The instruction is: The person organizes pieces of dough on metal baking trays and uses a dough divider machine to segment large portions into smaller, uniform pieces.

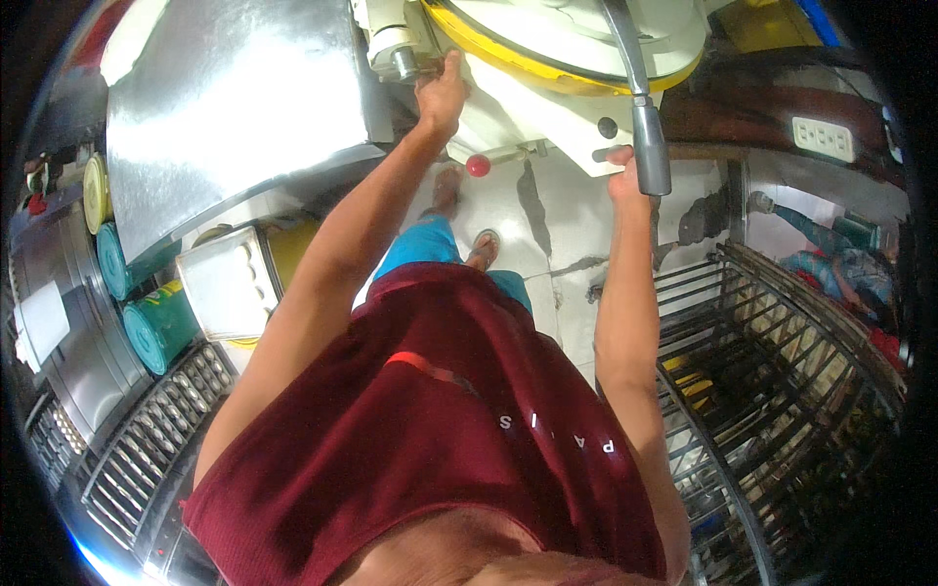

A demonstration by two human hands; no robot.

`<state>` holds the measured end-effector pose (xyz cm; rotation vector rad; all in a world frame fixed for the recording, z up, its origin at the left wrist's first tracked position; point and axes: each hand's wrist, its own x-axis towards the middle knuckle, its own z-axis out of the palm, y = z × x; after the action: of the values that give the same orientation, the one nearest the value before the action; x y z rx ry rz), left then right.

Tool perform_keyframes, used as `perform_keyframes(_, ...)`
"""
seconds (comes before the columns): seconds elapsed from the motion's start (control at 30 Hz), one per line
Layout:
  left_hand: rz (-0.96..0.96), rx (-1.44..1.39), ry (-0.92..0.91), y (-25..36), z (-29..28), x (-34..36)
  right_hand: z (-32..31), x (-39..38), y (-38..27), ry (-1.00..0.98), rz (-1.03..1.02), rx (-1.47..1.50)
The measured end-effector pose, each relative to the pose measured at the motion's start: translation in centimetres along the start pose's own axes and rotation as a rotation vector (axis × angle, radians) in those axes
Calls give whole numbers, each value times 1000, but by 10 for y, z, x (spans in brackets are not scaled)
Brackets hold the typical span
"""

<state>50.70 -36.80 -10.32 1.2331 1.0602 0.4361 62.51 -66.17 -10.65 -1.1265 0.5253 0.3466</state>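
A white machine [518, 107] with a round pale top and a yellow ring [547, 70] stands in front of me. My left hand [443, 98] is closed at its left side, thumb up, beside a short metal cylinder [404, 62]; what its fingers grip is hidden. My right hand [628, 176] is at the lower right corner of the machine's white panel, its thumb over the edge near a dark slot and a black round knob [607, 128]. The other fingers are hidden. A metal lever with a dark grey grip [652, 146] hangs just in front of that hand.
A shiny metal table [234, 107] is at left, with green lidded buckets [161, 327] and a white square container [230, 283] below. On the right stands a black metal rack [743, 391]. A red ball-shaped knob [478, 165] sits below the machine. A power outlet [823, 140] is at far right.
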Motion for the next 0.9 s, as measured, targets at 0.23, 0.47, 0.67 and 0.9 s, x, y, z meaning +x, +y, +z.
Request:
perform_keyframes(0.23, -15, 114, 1, 4, -14, 9, 35, -48, -1, 13, 26, -103)
perform_keyframes(0.47, 46, -128, -18, -3, -13, 12, 16, -21, 5, -21, 13, -101)
perform_keyframes(0.67, -32, -9, -56, -1, -23, 16, 19, -2, 17, 57, 43, -97)
perform_keyframes(0.9, 85, -22, -39, -18, -20, 24, 15, 2, 26, 118, -91, -376)
